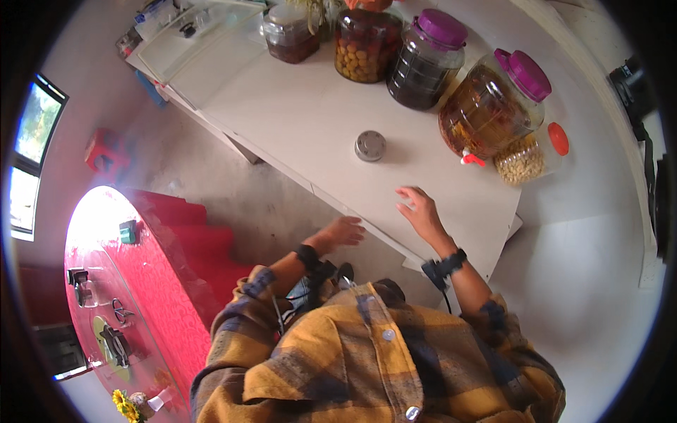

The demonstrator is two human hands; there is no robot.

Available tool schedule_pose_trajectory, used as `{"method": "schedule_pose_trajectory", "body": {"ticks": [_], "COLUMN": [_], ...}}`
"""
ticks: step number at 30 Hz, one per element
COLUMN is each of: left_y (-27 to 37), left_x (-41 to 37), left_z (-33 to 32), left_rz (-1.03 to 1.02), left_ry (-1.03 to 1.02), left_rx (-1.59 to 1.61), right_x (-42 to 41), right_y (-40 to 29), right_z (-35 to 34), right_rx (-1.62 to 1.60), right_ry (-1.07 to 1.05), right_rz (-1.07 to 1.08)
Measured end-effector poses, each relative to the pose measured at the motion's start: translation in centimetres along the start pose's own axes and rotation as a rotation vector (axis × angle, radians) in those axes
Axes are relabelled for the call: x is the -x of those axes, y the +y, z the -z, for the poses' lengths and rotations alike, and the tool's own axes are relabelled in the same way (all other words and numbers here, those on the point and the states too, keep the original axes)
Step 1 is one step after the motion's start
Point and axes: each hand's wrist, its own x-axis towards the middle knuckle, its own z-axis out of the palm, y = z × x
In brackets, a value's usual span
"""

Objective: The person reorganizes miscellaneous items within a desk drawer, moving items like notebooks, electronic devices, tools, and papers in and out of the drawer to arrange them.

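A small round metal tin (pixel 370 146) with marks around its top stands on the white table (pixel 296 127). Nearest to it is my right hand (pixel 419 207), held over the table with fingers apart and slightly curled, holding nothing. My left hand (pixel 342 231) hovers by the table's near edge with nothing in it, its fingers loosely spread. Beyond the tin stand a glass jar of dark liquid (pixel 423 69) with a purple lid and a larger jar of amber liquid (pixel 486 106) with a red and white tap. I cannot tell whether either hand touches the table.
A jar of pale nuts or beans (pixel 521 161), a jar of yellow fruit in liquid (pixel 365 47) and a lidded plastic container (pixel 291 34) line the table's back. At left is a round table with a red cloth (pixel 174 280), holding scissors (pixel 121 311) and sunflowers (pixel 124 406). A red stool (pixel 106 153) stands beyond.
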Motion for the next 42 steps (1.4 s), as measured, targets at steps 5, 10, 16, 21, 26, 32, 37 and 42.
{"method": "schedule_pose_trajectory", "body": {"ticks": [5, 10, 16, 21, 26, 32, 37, 42], "left_y": [2.4, 5.0, 21.7, 34.7, 38.2, 38.4, 37.4, 34.9], "left_x": [3.4, 4.9, 0.6, -9.3, -16.5, -20.6, -22.0, -21.4], "left_z": [4.3, 6.8, 2.2, 7.5, 11.2, 8.4, 8.9, 9.4], "left_rz": [-0.065, 0.007, -0.389, -0.700, -0.528, -0.375, -0.314, -0.246], "left_ry": [0.456, 0.422, 0.324, 0.690, 0.908, 0.840, 0.584, 0.448], "left_rx": [-0.090, -0.149, -0.760, -1.539, -1.896, -2.105, -2.276, -2.266], "right_x": [3.2, 14.9, 16.7, 11.3, 10.5, 13.1, 14.0, 17.4], "right_y": [0.7, 6.1, 12.6, 9.9, 8.8, 10.1, 9.9, 8.7], "right_z": [-4.2, -8.6, -15.3, -19.2, -21.2, -20.7, -19.5, -20.5], "right_rx": [-0.393, -0.904, -1.418, -1.762, -1.700, -1.595, -0.620, -0.505], "right_ry": [-0.490, -0.518, 0.582, 0.773, 0.854, 0.995, 0.721, 0.665], "right_rz": [-0.353, -0.985, -1.030, -0.993, -1.007, -0.947, -0.743, -0.828]}}
